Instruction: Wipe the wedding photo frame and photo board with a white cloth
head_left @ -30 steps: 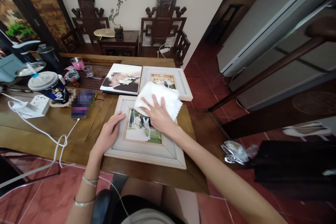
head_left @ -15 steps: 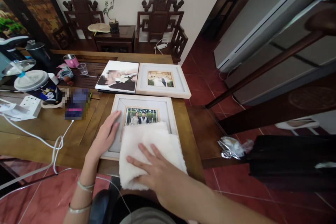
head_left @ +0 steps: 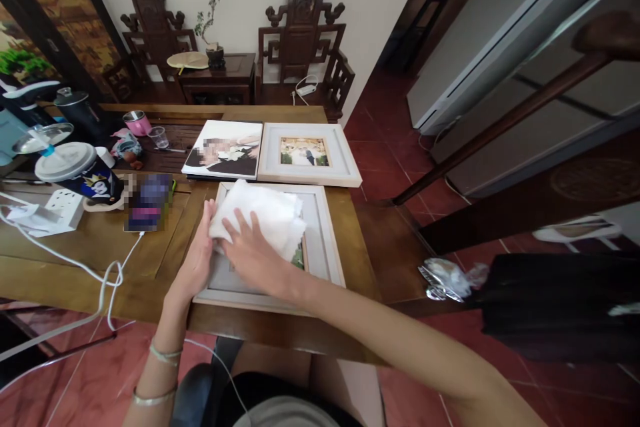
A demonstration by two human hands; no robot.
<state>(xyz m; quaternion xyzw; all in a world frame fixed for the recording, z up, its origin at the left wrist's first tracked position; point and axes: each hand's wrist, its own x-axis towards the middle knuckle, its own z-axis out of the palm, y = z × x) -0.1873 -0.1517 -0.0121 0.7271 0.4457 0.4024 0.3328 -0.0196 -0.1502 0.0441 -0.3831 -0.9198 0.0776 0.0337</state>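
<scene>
A pale wooden picture frame [head_left: 327,240] lies flat at the near edge of the table. Over its upper left part is a folded white cloth [head_left: 270,210], which covers most of the photo inside. My right hand [head_left: 253,250] presses the cloth down against the frame from above, fingers spread over it and holding it there. On the frame's left side rests my left hand [head_left: 200,257], its fingers stretched out along the edge and close to the cloth's corner. A strip of green at the photo's right side still shows.
Behind lie a second framed photo [head_left: 347,150] and a stack with a photo print [head_left: 227,133] on top. To the left are a phone [head_left: 150,203], a lidded cup [head_left: 75,170], a power strip [head_left: 63,210] and white cables [head_left: 113,273]. A wooden chair [head_left: 450,210] stands at right.
My right hand and the cloth have slid up and left, from the frame's lower right to its upper left. The lower part of the frame is uncovered. My left hand stays at the left edge.
</scene>
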